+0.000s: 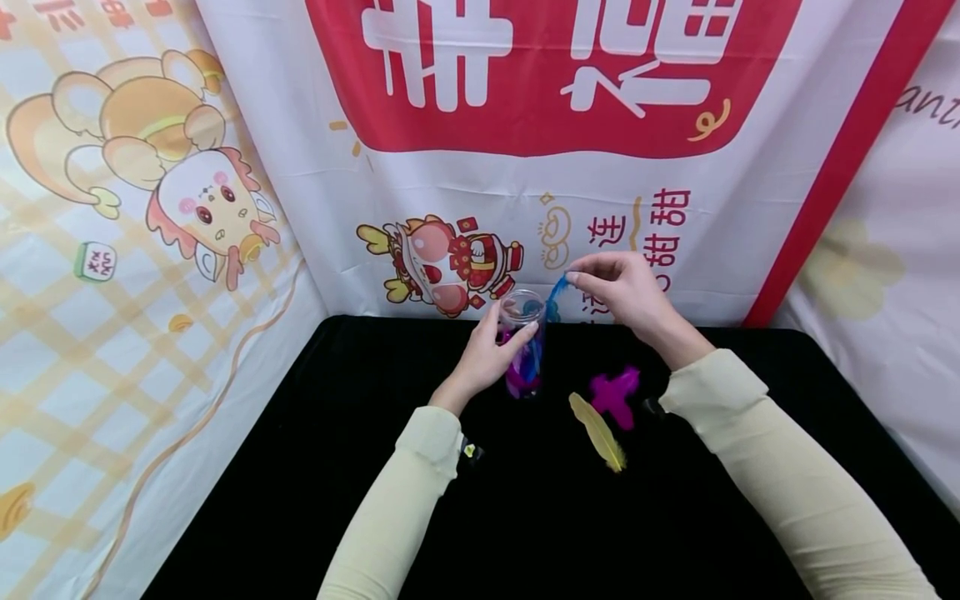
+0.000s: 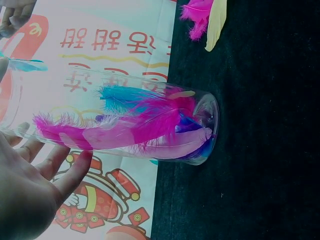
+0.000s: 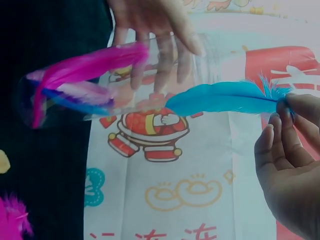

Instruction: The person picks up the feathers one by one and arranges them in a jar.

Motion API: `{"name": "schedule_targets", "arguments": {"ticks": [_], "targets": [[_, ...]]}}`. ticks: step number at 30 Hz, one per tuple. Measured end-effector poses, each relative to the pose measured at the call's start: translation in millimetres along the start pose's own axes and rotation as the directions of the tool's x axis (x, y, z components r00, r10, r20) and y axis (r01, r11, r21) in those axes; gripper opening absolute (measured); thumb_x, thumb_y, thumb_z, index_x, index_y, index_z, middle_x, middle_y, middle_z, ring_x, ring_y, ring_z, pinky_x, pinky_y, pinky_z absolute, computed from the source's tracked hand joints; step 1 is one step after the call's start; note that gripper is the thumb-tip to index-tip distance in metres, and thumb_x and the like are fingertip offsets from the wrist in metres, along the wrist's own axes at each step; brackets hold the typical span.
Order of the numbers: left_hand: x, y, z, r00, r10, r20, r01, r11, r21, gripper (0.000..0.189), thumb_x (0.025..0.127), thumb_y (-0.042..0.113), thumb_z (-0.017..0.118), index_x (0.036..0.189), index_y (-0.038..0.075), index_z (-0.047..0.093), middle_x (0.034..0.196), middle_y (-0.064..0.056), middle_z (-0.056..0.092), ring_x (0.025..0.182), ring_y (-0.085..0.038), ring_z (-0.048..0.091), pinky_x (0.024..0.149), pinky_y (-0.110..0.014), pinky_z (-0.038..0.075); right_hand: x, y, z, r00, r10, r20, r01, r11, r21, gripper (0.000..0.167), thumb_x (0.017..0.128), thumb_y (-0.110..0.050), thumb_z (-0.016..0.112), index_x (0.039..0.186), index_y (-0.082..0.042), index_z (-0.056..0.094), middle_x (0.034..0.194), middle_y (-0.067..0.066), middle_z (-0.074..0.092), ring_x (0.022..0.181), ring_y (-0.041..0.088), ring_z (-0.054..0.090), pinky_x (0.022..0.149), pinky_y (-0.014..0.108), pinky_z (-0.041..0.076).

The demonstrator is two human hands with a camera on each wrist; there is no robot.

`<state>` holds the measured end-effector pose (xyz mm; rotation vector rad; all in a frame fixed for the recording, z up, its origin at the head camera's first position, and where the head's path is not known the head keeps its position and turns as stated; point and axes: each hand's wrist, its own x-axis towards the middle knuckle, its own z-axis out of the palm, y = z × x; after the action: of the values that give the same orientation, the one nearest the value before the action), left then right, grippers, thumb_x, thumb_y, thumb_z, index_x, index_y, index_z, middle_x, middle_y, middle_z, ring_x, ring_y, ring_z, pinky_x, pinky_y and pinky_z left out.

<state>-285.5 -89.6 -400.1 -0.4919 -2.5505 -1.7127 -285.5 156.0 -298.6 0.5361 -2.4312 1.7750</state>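
Note:
My left hand [image 1: 483, 354] grips a clear plastic cup [image 2: 165, 82] near its rim, thumb on one side and fingers on the other. Inside the cup lie several feathers, among them a magenta feather [image 2: 120, 127], a pale pink one [image 3: 82, 91] and dark blue ones. Between thumb and fingertips my right hand [image 1: 622, 292] pinches a bright blue feather [image 3: 220, 97] by its fluffy end. This feather hangs beside the cup's mouth in the head view; whether it touches the cup, I cannot tell.
On the black table [image 1: 360, 500], right of the cup, lie a yellow feather [image 1: 598, 432] and magenta feathers [image 1: 617, 393]. A printed white cloth [image 1: 450, 183] hangs behind the table's far edge. Another printed cloth [image 1: 112, 350] hangs at the left.

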Motion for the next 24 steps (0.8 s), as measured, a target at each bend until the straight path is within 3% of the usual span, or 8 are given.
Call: {"name": "schedule_targets", "arguments": {"ticks": [4,10,17,24], "targets": [[-0.2,-0.2,0.4,1.0,0.006,-0.004,-0.006,1.0,0.003,0.079,0.096,0.061,0.061,0.157,0.02,0.033,0.154,-0.011,0.044,0.134,-0.026,0.052,0.112,-0.047,0.043,3.7,-4,3,1.0,-0.024,-0.013,0.024,1.0,0.018,0.028,0.096,-0.027,0.075,0.11,-0.003,0.076,0.091,-0.002,0.074,0.083,0.014,0.059,0.07,0.027,0.051],[-0.7,0.8,0.2,1.0,-0.006,0.005,0.006,1.0,0.001,0.082,0.095,0.064,0.061,0.158,0.02,0.032,0.154,-0.01,0.044,0.133,-0.027,0.053,0.112,-0.047,0.043,7.8,-9,5,0.999,-0.04,-0.033,0.041,0.999,0.027,0.027,0.097,-0.025,0.074,0.108,-0.001,0.076,0.096,0.004,0.074,0.087,0.018,0.06,0.074,0.028,0.053],[0.6,1.3,-1.0,1.0,-0.01,0.019,0.01,1.0,0.021,0.083,0.097,0.062,0.06,0.161,0.019,0.028,0.154,-0.009,0.044,0.135,-0.027,0.051,0.113,-0.049,0.042,12.4,-21,7,0.997,-0.055,-0.057,0.056,0.998,0.019,0.029,0.096,-0.029,0.075,0.109,-0.003,0.077,0.098,0.001,0.074,0.092,0.019,0.061,0.078,0.029,0.052],[0.6,0.4,-1.4,1.0,-0.007,0.015,0.007,1.0,0.001,0.083,0.095,0.067,0.06,0.159,0.023,0.031,0.15,-0.006,0.047,0.133,-0.025,0.053,0.111,-0.05,0.044,14.8,-31,9,0.995,-0.07,-0.074,0.07,0.998,0.004,0.028,0.096,-0.031,0.075,0.109,-0.005,0.077,0.099,0.005,0.072,0.089,0.02,0.058,0.076,0.032,0.051]]}}
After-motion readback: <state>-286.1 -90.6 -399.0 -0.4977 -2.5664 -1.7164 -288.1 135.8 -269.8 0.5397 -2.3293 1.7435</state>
